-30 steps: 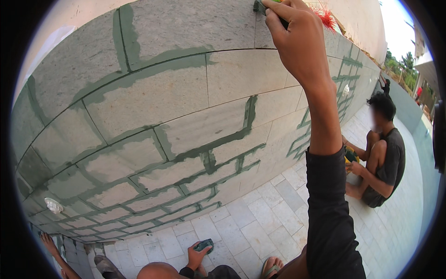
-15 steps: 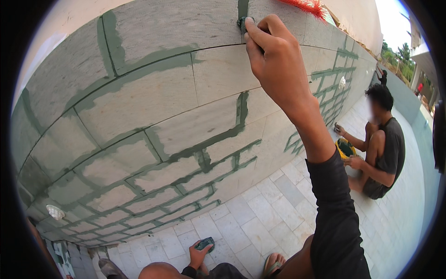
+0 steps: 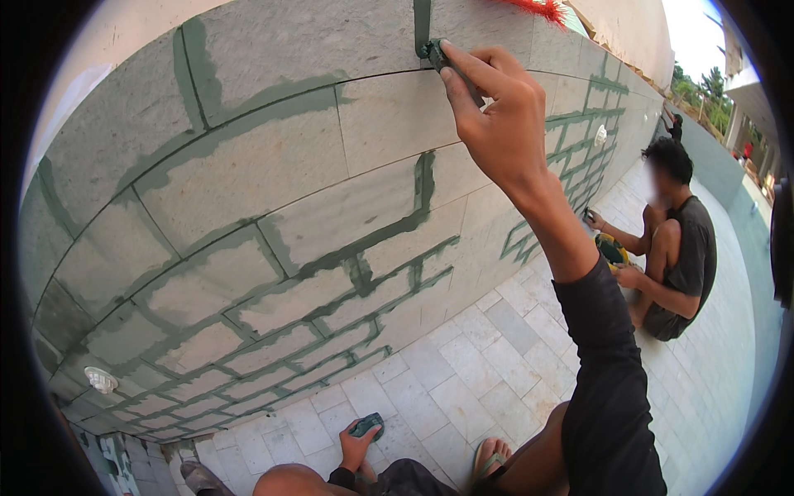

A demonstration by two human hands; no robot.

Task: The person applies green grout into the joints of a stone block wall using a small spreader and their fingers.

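My right hand [image 3: 496,103] reaches up to the pale tiled wall [image 3: 248,169], pinching a small flat dark spreader [image 3: 451,68] smeared with green. The spreader's tip touches the lower end of a vertical joint filled with green grout [image 3: 422,25], just above a long horizontal joint. Low down, over the floor, my left hand [image 3: 354,450] is closed around a dark green lump [image 3: 366,426]. This looks like grout; the fingers partly hide it.
A co-worker [image 3: 686,240] squats at the right with a yellow bowl [image 3: 612,250], one hand at the wall. Pale tiles cover the floor [image 3: 430,364]. Red bristly material [image 3: 542,10] hangs over the wall's top. White round fittings [image 3: 102,379] sit in the wall. My sandalled foot [image 3: 494,457] is below.
My right hand has slid slightly down the vertical joint, turning so more of the spreader shows. The co-worker's hand has moved to the wall. My left hand keeps its hold.
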